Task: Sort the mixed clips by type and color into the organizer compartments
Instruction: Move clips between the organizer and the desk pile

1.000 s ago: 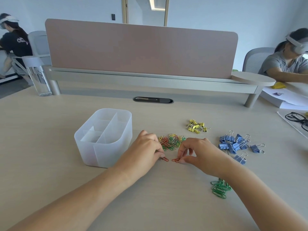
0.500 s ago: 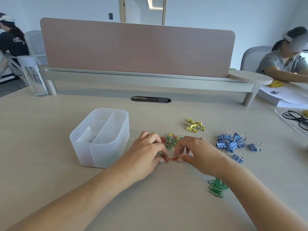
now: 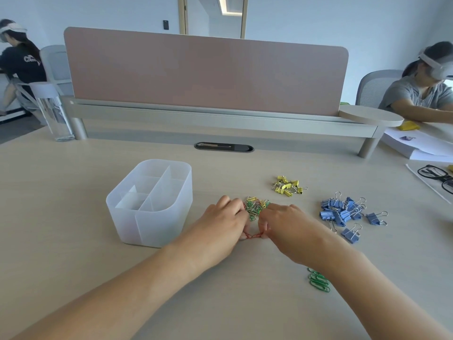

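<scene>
Hands nearly touching, low on the desk [image 3: 73, 241]. Left hand [image 3: 220, 231] and right hand [image 3: 289, 229] both have their fingers curled, each pinching one end of the red paper clips [image 3: 252, 236] that lie between the fingertips. They are too small to say whether this is two loose clips or a linked pair being worked apart. Their long axis runs roughly left to right, end to end from one hand to the other.

Just beyond the knuckles is the mixed pile [image 3: 256, 207] of green, yellow and silver paper clips, right against both hands.

Organizer [image 3: 152, 227] stands to the left, just beside the left hand, its long divider running away from the person. The left hand is clearly nearer. The right would have to reach across, so my guess is the left carries the red clips over.

On the right, well apart from the organizer, are yellow binder clips [image 3: 288, 186] at the far side and blue binder clips [image 3: 343, 212] beside the right hand. Green paper clips [image 3: 318, 282] lie by the right forearm. These heaps are grouped by color but not yet in compartments, so the task looks early.
</scene>
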